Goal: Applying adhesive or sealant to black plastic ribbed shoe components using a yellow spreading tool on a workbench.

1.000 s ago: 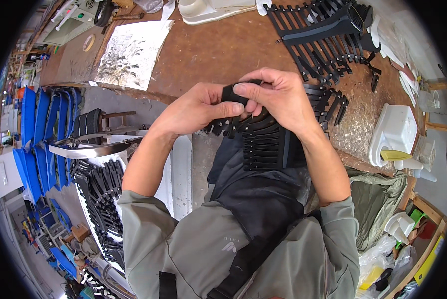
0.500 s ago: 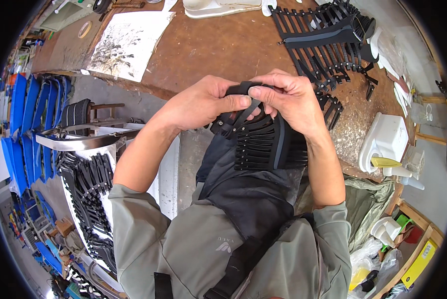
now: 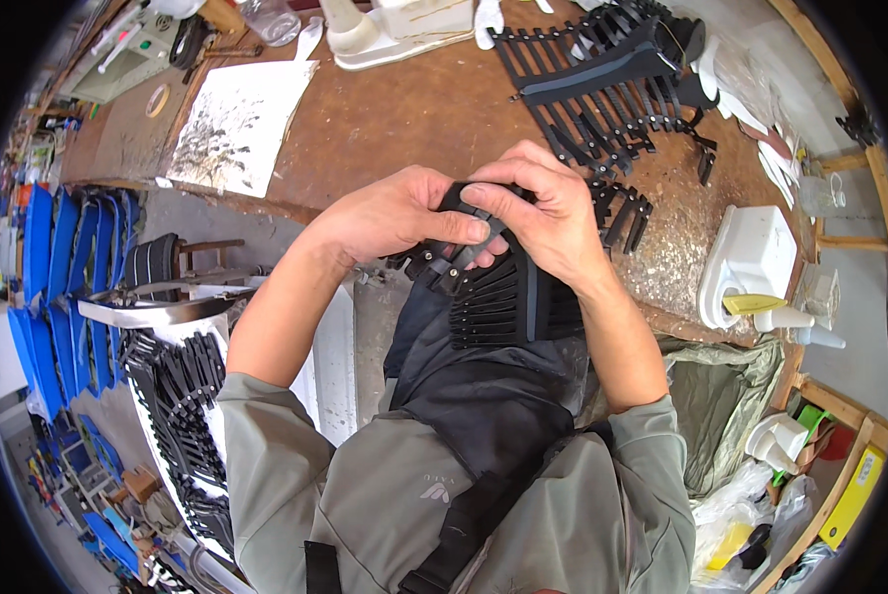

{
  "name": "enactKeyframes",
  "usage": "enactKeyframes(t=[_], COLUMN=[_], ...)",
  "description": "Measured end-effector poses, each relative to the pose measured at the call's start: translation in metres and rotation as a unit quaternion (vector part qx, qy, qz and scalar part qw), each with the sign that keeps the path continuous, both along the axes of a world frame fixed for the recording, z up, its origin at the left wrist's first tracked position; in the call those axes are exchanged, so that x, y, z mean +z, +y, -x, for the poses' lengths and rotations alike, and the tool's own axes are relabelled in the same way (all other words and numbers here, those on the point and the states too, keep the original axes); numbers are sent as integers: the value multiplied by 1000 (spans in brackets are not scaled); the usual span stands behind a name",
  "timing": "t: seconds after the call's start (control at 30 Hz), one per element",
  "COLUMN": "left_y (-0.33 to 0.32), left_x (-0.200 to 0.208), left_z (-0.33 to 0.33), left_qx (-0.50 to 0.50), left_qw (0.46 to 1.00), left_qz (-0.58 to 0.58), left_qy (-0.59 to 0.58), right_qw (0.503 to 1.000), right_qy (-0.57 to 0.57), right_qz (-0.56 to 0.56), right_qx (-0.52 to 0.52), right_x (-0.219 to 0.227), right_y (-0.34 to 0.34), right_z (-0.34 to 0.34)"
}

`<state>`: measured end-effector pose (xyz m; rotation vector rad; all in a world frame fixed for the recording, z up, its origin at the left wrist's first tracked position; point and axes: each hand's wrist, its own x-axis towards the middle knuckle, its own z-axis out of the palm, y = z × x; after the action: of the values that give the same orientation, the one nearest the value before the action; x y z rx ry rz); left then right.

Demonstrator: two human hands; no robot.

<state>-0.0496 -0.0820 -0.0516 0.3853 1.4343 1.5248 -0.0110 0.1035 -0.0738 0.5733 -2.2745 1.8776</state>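
Above my lap, my left hand [image 3: 404, 216] and my right hand [image 3: 538, 206] are close together, each pinching a black strap [image 3: 456, 198] between thumb and fingers. The strap belongs to a black slatted piece [image 3: 484, 309] with many narrow strips and small metal rivets, which hangs below my hands over my dark apron [image 3: 474, 396]. A grey-edged band runs down its right part. My hands hide much of the strap's upper end, and some of the left fingertips are behind it.
On the brown worktable [image 3: 394, 119] lie a similar black slatted piece [image 3: 602, 84], a stained white sheet [image 3: 236, 124] and a white plastic tub [image 3: 751, 257]. Stacked black strips [image 3: 172, 396] sit at my left, below a metal frame [image 3: 157, 309]. Blue panels [image 3: 58, 257] stand farther left.
My right thumb has shifted left along the strap, and the strap's raised fold now lies lower between my hands. The view has tilted slightly.
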Motion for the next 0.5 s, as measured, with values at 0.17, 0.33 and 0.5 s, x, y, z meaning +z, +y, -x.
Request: enactKeyframes(t=[0.17, 0.33, 0.5], left_y=[29, 33, 32], left_x=[16, 24, 25], left_z=[-7, -14, -5], left_qx=[28, 51, 59], left_qw=[997, 992, 989], left_qz=[73, 113, 131], left_qy=[-19, 20, 29], right_qw=[994, 984, 755], right_qy=[-49, -4, 44], right_qz=[92, -77, 12], right_qx=[-28, -163, -654], right_x=[6, 13, -2], right_y=[16, 65, 218], right_z=[-14, -56, -160])
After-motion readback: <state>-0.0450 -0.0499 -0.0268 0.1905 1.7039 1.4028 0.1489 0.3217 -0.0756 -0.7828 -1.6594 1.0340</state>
